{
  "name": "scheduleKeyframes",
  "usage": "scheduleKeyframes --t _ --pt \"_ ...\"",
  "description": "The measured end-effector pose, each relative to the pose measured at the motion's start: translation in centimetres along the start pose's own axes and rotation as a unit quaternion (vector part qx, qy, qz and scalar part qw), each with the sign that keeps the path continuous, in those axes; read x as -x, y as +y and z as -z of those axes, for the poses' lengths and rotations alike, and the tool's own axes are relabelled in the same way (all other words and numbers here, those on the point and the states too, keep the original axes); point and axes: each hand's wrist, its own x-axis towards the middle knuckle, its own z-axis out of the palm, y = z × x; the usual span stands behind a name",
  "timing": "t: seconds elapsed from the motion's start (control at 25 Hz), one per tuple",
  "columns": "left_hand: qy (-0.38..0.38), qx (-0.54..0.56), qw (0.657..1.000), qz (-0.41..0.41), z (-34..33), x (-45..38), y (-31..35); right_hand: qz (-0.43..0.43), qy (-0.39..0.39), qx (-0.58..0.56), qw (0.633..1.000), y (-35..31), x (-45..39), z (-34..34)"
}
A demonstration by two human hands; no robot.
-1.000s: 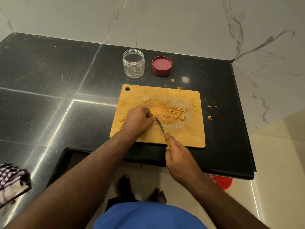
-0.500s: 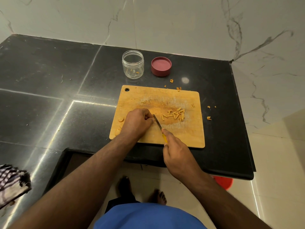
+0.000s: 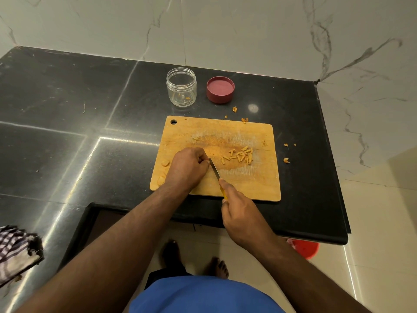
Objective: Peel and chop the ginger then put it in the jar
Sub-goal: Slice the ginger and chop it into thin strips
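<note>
Supporting all items is a polished black stone table (image 3: 67,105) set against white veined marble walls (image 3: 225,26); a rectangular wooden cutting board (image 3: 248,184) with a hanging hole serves as the landmark. On the board, the left hand (image 3: 188,167) is curled over a ginger piece that is hidden beneath it. The right hand (image 3: 240,211), at the board's near edge, grips a yellow-handled knife (image 3: 214,169), blade beside the left fingers. Chopped ginger sticks (image 3: 240,155) lie right of the blade. Beyond the board stand a clear, round jar (image 3: 181,90) and its red lid (image 3: 220,89).
</note>
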Motion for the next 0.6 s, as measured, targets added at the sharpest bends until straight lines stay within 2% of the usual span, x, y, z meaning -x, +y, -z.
scheduleKeyframes --t 0.2,0.32,0.6 --pt "-0.006 -0.008 1.0 0.0 0.1 0.0 0.1 -0.017 0.036 -0.008 0.999 0.6 2.2 0.3" --pt "-0.013 -0.011 1.0 0.006 0.2 0.0 0.1 0.009 0.058 0.005 0.998 0.8 1.9 0.7" --pt "-0.01 -0.007 1.0 0.018 0.3 0.1 0.2 0.02 0.039 0.009 0.999 0.1 0.6 0.4"
